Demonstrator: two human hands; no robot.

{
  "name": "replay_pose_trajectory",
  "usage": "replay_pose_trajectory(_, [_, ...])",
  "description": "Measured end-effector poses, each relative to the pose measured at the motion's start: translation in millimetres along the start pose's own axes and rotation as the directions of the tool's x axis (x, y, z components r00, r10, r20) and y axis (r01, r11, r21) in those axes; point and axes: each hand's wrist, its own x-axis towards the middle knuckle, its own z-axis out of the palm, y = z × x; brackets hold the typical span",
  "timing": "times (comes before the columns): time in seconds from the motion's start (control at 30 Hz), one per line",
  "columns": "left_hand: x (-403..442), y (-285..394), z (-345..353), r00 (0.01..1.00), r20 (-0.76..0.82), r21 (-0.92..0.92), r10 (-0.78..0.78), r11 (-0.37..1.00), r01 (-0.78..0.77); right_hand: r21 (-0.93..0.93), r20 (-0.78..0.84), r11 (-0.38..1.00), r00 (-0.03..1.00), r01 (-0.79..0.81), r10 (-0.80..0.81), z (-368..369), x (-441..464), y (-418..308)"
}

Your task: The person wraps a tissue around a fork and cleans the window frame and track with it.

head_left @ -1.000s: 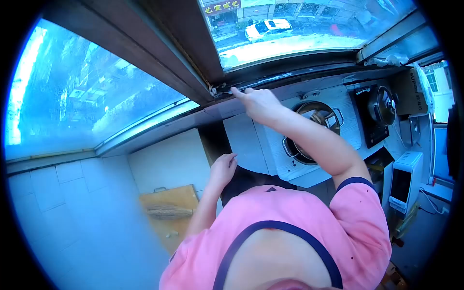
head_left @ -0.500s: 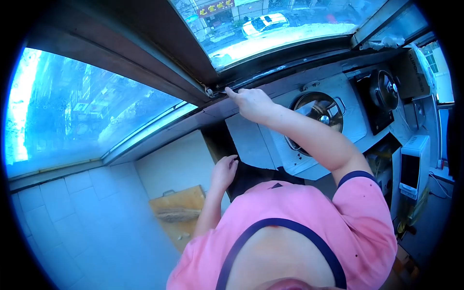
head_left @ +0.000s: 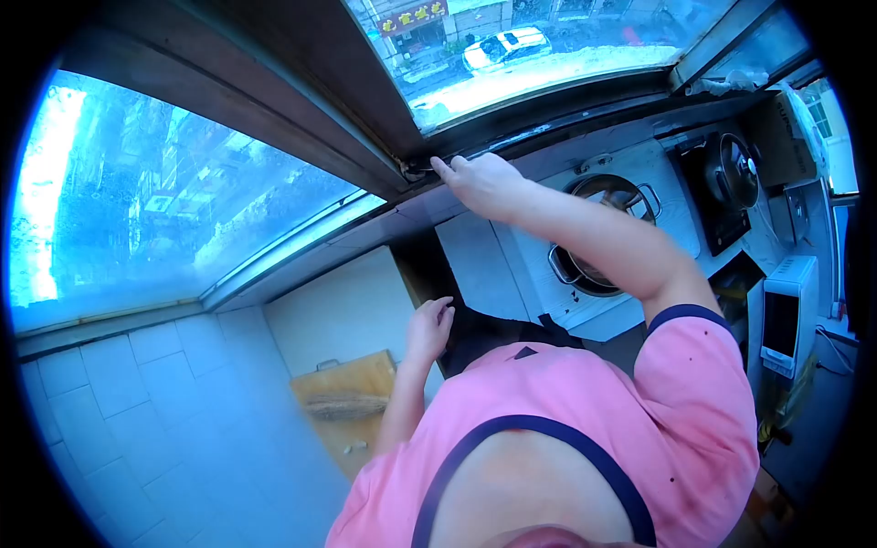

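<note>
My right hand (head_left: 489,187) is raised to the lower corner of the brown window frame (head_left: 352,146), its fingers closed. A thin dark piece (head_left: 418,168) shows at the corner by the fingertips; its kind is too small to make out. Lower down, my left hand (head_left: 429,331) hangs in front of the dark gap (head_left: 425,269) between two pale cabinet surfaces. Its fingers are curled together, and nothing shows in them. My right forearm crosses over a metal pot (head_left: 607,189) with two handles, hiding its middle.
A black cooktop (head_left: 702,205) carries a second lidded pot (head_left: 734,172). A cardboard box (head_left: 781,137) stands behind it, and a white appliance (head_left: 787,315) is at the right. A wooden board (head_left: 343,370) and a straw brush (head_left: 345,406) are low at left. Window panes (head_left: 210,183) border the left.
The view has shifted slightly, so the scene sits a little further right. My right hand stays at the frame corner with its fingers slightly turned. My left hand has hardly moved.
</note>
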Motion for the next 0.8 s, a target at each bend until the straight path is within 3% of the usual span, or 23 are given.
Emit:
replay_pose_trajectory(0.1, [8,6,-1,0.999,-0.001,0.043,0.054,0.998,-0.054,-0.158,0.127,0.982,0.989,0.1,-0.08,-14,-3,11])
replay_pose_trajectory(0.13, [9,6,-1,0.993,-0.016,0.054,0.116,0.992,-0.115,-0.172,0.138,0.98,0.987,0.1,-0.077,-22,-8,18])
replay_pose_trajectory(0.27, [6,12,-3,0.995,-0.06,0.023,0.075,0.997,-0.074,-0.163,0.164,0.986,0.986,0.038,-0.011,-26,-25,41])
replay_pose_trajectory(0.47, [-12,-15,6,0.999,0.003,0.085,0.033,0.996,-0.033,-0.012,0.031,1.0,0.999,-0.028,0.028,5,5,9])
replay_pose_trajectory(0.57, [-5,-13,9,0.999,0.018,0.035,0.033,0.999,-0.034,0.061,0.058,0.996,0.996,-0.064,0.06,5,6,1])
replay_pose_trajectory(0.6, [-3,-11,10,0.999,0.029,0.035,0.027,0.999,-0.028,-0.022,0.041,0.999,0.999,-0.028,0.029,11,0,6])
replay_pose_trajectory(0.67, [7,-6,7,0.98,-0.022,0.084,0.196,0.977,-0.194,-0.026,0.053,1.0,0.999,-0.012,0.014,-7,-13,30])
replay_pose_trajectory(0.8, [10,8,4,0.992,-0.009,0.082,0.126,0.989,-0.125,-0.15,0.073,0.987,0.996,0.064,-0.053,-25,-21,57])
